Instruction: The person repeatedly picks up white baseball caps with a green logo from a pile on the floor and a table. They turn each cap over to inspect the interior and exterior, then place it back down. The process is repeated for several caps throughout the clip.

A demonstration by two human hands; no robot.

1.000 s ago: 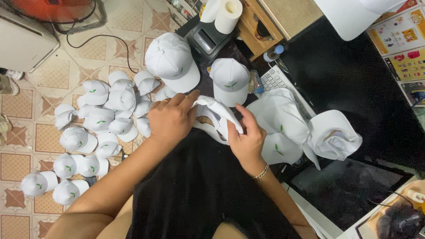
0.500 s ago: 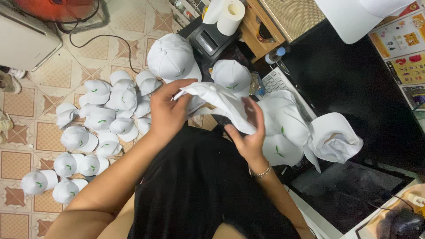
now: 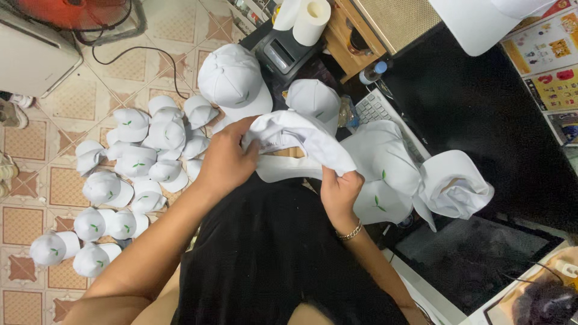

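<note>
Right now both hands work one white cap (image 3: pixel 301 135), held above the person's black-clad lap, just near of the dark tabletop (image 3: pixel 481 114). The left hand (image 3: pixel 226 159) has its grip closed over the cap's left side, fingers curled into the bunched fabric. The right hand (image 3: pixel 340 192), with a bracelet (image 3: pixel 349 232) at the wrist, pinches the cap's right edge from below, fingers folded shut on the cloth. To the right, more white caps with small green leaf marks (image 3: pixel 385 174) are piled on the tabletop, partly covering a keyboard (image 3: pixel 376 108). Farther off sit two more white caps (image 3: pixel 232 81) beside a dark machine (image 3: pixel 280 54) and paper rolls (image 3: pixel 310 21). On the tiled floor (image 3: pixel 36 138) at left lies a spread of many similar caps (image 3: pixel 129 174).
</note>
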